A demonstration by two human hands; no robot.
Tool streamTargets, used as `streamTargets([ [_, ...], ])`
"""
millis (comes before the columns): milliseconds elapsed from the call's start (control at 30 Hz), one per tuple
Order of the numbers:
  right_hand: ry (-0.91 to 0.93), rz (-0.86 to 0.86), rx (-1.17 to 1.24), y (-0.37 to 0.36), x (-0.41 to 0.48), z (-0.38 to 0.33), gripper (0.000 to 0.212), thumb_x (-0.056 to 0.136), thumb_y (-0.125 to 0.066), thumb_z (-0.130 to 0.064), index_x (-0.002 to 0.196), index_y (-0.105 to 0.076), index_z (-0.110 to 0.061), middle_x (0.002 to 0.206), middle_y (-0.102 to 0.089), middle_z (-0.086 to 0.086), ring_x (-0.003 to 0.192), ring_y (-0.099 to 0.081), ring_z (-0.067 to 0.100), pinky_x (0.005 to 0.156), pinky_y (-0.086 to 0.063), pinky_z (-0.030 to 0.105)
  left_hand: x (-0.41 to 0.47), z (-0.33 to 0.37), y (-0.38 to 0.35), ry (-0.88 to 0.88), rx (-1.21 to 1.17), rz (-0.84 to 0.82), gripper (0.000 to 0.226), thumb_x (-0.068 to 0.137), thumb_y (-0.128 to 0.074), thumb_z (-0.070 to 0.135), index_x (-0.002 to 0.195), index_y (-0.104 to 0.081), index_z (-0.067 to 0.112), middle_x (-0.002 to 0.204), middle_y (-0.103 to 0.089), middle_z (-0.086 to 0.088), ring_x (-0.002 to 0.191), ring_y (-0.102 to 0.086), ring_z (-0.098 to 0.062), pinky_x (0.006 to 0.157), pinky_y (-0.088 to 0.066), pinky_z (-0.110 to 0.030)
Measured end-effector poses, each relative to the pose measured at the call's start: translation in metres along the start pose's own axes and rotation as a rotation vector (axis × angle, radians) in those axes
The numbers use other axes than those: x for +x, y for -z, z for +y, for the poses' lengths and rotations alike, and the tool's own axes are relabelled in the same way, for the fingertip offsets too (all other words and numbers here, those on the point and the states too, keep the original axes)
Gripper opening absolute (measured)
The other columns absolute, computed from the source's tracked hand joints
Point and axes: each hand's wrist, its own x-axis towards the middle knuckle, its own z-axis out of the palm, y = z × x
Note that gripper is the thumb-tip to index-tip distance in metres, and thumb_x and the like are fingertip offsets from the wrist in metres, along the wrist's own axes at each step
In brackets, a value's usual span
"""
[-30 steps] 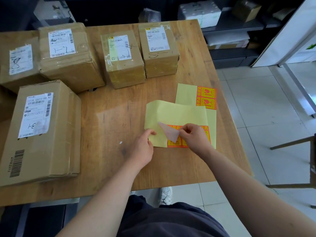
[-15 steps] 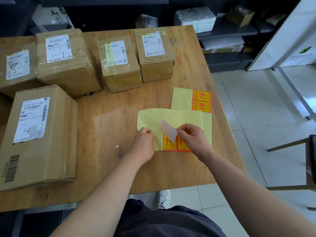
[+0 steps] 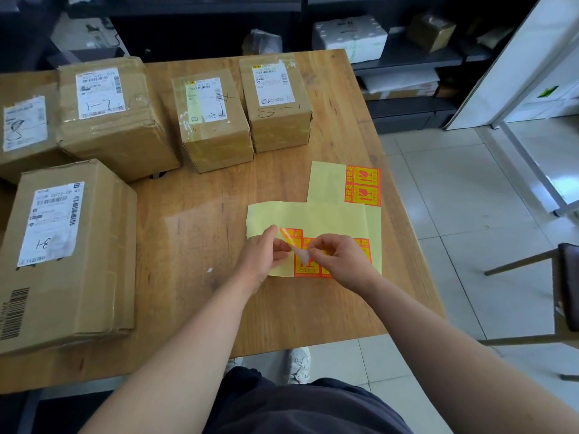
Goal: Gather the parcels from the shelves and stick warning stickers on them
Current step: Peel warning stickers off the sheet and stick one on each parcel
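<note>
Parcel storeroom or courier pickup point. Taped cardboard parcels grouped on a wooden table, each with a printed shipping label carrying barcodes, most with a handwritten marker code. Dark metal shelving behind and to the right, stocked with more goods: white foam box, small brown carton, plastic-wrapped packet, flat packages on lower levels. Yellow backing sheets with orange fragile-goods stickers lying on the table. Pale tiled floor, plain utilitarian fittings.
</note>
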Motion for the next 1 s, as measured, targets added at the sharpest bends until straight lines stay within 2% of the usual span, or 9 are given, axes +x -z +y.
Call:
streamTargets([
  [133,0.028,0.006,-0.042,-0.001,-0.002,-0.001,0.009,0.088,-0.065,-0.026,0.082,-0.069,-0.022,0.067,-0.057,-0.011,0.059,-0.044,0.005,0.053,-0.036,0.015,0.002,-0.011,0.003,-0.067,0.128,-0.014,0.027,0.087,-0.066,0.034,0.075,-0.070,0.011,0.084,-0.071,-0.010,0.094,-0.069,-0.027,0.092,-0.054,-0.044],
  [233,0.030,-0.013,-0.094,-0.001,-0.002,0.000,0.011,0.088,-0.065,-0.030,0.085,-0.072,-0.022,0.067,-0.057,-0.011,0.057,-0.043,0.004,0.051,-0.034,0.014,0.005,-0.017,0.005,-0.095,0.245,0.021,0.017,0.080,-0.071,0.028,0.071,-0.070,0.014,0.084,-0.073,-0.010,0.088,-0.070,-0.027,0.089,-0.053,-0.053],
  [333,0.029,-0.031,-0.121,-0.001,-0.003,0.000,0.019,0.093,-0.057,-0.033,0.094,-0.073,-0.023,0.082,-0.064,-0.011,0.070,-0.053,0.004,0.062,-0.042,0.017,0.005,-0.016,0.008,-0.082,0.239,0.053,0.013,0.085,-0.068,0.022,0.073,-0.069,0.017,0.087,-0.073,-0.010,0.090,-0.069,-0.029,0.087,-0.054,-0.053],
  [467,0.007,-0.060,-0.159,0.001,-0.002,0.000,0.029,0.097,-0.047,-0.031,0.105,-0.071,-0.016,0.107,-0.068,-0.001,0.098,-0.060,0.019,0.084,-0.047,0.034,0.003,-0.014,0.013,-0.075,0.187,0.068,0.012,0.094,-0.059,0.017,0.083,-0.062,0.020,0.097,-0.070,-0.008,0.094,-0.068,-0.025,0.085,-0.057,-0.043],
  [600,0.044,-0.056,-0.370,-0.003,0.004,-0.002,0.032,0.094,-0.053,-0.022,0.124,-0.063,-0.017,0.127,-0.061,0.000,0.115,-0.055,0.018,0.096,-0.042,0.028,-0.004,-0.011,0.023,-0.106,0.209,0.046,0.007,0.095,-0.057,0.014,0.101,-0.060,0.017,0.106,-0.067,-0.008,0.093,-0.067,-0.021,0.079,-0.059,-0.038],
  [700,0.089,0.018,-0.228,-0.011,0.007,-0.019,0.028,0.091,-0.061,-0.025,0.117,-0.067,-0.018,0.114,-0.068,-0.003,0.104,-0.061,0.011,0.094,-0.048,0.028,-0.013,-0.006,0.036,-0.120,0.234,0.038,0.016,0.094,-0.059,0.011,0.109,-0.058,0.018,0.107,-0.066,-0.005,0.093,-0.068,-0.020,0.079,-0.060,-0.040],
  [867,0.199,0.023,-0.096,-0.037,0.011,-0.061,0.009,0.083,-0.071,-0.020,0.092,-0.071,-0.018,0.083,-0.068,-0.011,0.076,-0.061,-0.001,0.073,-0.049,0.018,-0.033,0.004,0.067,-0.174,0.222,0.039,0.021,0.092,-0.059,0.007,0.105,-0.057,0.023,0.099,-0.066,-0.005,0.089,-0.069,-0.023,0.080,-0.059,-0.045],
  [933,0.210,0.008,-0.071,-0.050,0.011,-0.077,0.001,0.084,-0.071,-0.018,0.084,-0.071,-0.017,0.076,-0.068,-0.010,0.068,-0.059,0.001,0.068,-0.049,0.021,-0.042,0.008,0.086,-0.196,0.231,0.047,0.024,0.091,-0.061,0.007,0.106,-0.058,0.025,0.099,-0.067,-0.008,0.089,-0.069,-0.026,0.078,-0.059,-0.048],
  [1000,0.213,0.000,-0.053,-0.065,0.010,-0.093,0.006,0.084,-0.070,-0.017,0.080,-0.071,-0.014,0.072,-0.067,-0.005,0.063,-0.057,0.003,0.066,-0.049,0.025,-0.050,0.010,0.108,-0.219,0.238,0.066,0.025,0.089,-0.063,0.008,0.106,-0.059,0.026,0.099,-0.067,-0.008,0.089,-0.068,-0.027,0.077,-0.059,-0.049],
])
